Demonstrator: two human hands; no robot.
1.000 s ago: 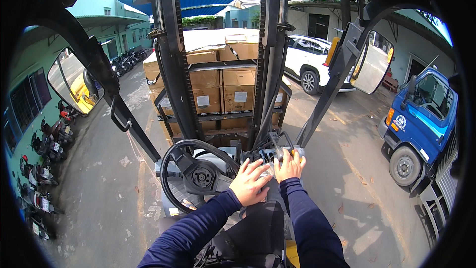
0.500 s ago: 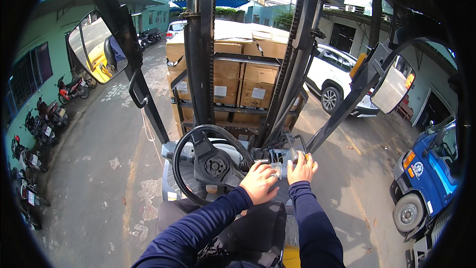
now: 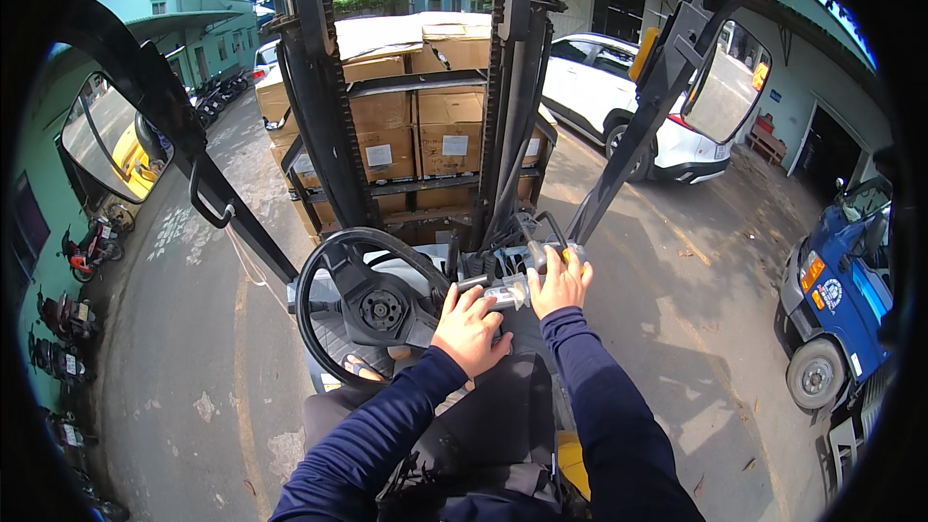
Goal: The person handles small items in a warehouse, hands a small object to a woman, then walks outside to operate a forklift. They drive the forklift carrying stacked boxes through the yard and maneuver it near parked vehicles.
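- We count two hands: the left hand [image 3: 471, 329] and the right hand [image 3: 560, 279].
- We count one steering wheel [image 3: 367, 304].
- We count two side mirrors: the left mirror [image 3: 111, 140] and the right mirror [image 3: 732, 82].
- We count two mast rails [image 3: 314, 87] rising ahead of us.
- We count at least five brown boxes [image 3: 449, 130] on the forks; more may be hidden behind the mast.
- We count one white car [image 3: 628, 101].
- We count one blue truck [image 3: 846, 300].
- We count at least four motorbikes [image 3: 87, 246] along the left wall; farther ones are too small to tally.
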